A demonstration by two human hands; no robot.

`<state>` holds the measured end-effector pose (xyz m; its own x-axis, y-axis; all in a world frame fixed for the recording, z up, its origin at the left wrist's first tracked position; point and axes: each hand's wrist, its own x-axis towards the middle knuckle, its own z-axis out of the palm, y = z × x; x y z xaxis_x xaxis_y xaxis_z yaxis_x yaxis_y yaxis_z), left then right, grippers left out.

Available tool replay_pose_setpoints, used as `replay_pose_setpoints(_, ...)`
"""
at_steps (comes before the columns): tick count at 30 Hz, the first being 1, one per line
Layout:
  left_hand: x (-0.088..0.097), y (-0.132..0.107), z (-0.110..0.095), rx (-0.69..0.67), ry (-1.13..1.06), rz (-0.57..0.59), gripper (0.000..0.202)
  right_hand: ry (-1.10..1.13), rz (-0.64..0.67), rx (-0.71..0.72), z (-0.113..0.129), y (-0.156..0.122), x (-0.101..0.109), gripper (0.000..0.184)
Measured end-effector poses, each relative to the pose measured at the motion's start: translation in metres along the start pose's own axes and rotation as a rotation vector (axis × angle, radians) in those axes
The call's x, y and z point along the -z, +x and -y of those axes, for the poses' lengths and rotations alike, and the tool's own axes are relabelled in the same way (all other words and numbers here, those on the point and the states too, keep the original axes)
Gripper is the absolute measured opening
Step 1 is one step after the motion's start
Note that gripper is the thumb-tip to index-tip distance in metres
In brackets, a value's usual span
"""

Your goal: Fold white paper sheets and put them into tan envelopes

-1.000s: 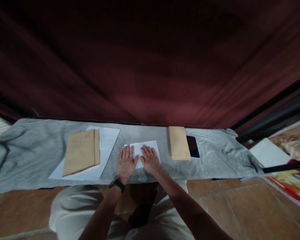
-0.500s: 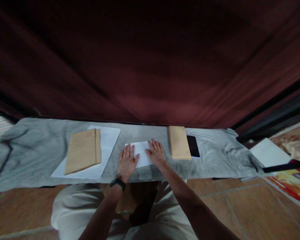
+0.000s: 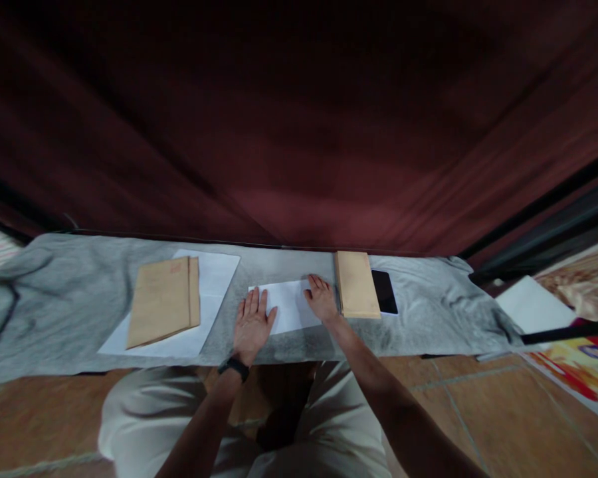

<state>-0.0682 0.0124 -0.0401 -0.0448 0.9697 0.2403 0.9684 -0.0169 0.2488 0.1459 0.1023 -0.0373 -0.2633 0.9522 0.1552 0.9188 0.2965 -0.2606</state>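
A folded white sheet of paper (image 3: 290, 309) lies flat on the grey cloth, its long side running left to right. My left hand (image 3: 252, 325), with a dark watch at the wrist, rests flat on the paper's left end, fingers stretched out. On the right end lies my right hand (image 3: 323, 300), its fingers apart and slightly bent, pressing on the paper rather than gripping it. Part of the paper's right edge is hidden under this hand. Just right of it sits a stack of brown envelopes (image 3: 359, 284).
Larger brown envelopes (image 3: 160, 302) lie on white sheets (image 3: 219, 275) at the left. A dark phone (image 3: 385, 292) pokes out beside the right envelope stack. Grey cloth (image 3: 433, 312) covers the narrow surface, and a dark red fabric wall (image 3: 299, 166) rises behind it.
My right hand has slid to the right along the paper, uncovering more of its middle, and its fingers are more bent. My left hand has stayed in place.
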Motion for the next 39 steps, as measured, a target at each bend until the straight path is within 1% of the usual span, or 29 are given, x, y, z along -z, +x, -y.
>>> replay_pose_setpoints(4, -0.001, 0.0, 0.002, -0.009, -0.009, -0.011, 0.064, 0.018, 0.098, 0.073, 0.005, 0.017, 0.008, 0.046)
replay_pose_setpoints(9, 0.001, 0.0, 0.002, -0.011, -0.02, -0.012, 0.063, -0.008, 0.211, 0.078, 0.009, 0.037, 0.02, 0.04)
replay_pose_setpoints(14, 0.002, -0.001, 0.006, -0.016, -0.024, -0.015, 0.06, 0.011, 0.257, 0.054, 0.008, 0.048, 0.028, 0.04)
replay_pose_setpoints(16, 0.001, -0.001, 0.008, -0.022, -0.034, -0.02, 0.058, 0.029, 0.265, 0.043, 0.007, 0.051, 0.029, 0.036)
replay_pose_setpoints(22, 0.0, -0.002, 0.01, -0.033, -0.085, -0.055, 0.055, 0.125, 0.264, 0.019, 0.005, 0.049, 0.03, 0.019)
replay_pose_setpoints(26, 0.003, -0.003, 0.011, -0.015, -0.158, -0.09, 0.05, 0.21, 0.229, -0.047, -0.001, 0.038, 0.032, 0.019)
replay_pose_setpoints(30, 0.013, -0.008, 0.011, 0.006, -0.25, -0.163, 0.048, 0.291, 0.197, -0.109, -0.012, 0.02, 0.036, 0.021)
replay_pose_setpoints(32, 0.018, -0.013, 0.007, -0.016, -0.258, -0.162, 0.049, 0.318, 0.182, -0.123, -0.018, 0.011, 0.035, 0.023)
replay_pose_setpoints(34, 0.02, -0.018, -0.003, -0.056, -0.241, -0.13, 0.05, 0.327, 0.169, -0.13, -0.021, 0.004, 0.033, 0.023)
replay_pose_setpoints(36, 0.017, -0.024, -0.017, -0.111, -0.209, -0.075, 0.053, 0.317, 0.153, -0.133, -0.022, 0.001, 0.029, 0.023)
replay_pose_setpoints(39, 0.006, -0.03, -0.039, -0.185, -0.135, 0.021, 0.056, 0.269, 0.108, -0.115, -0.018, 0.001, 0.024, 0.023)
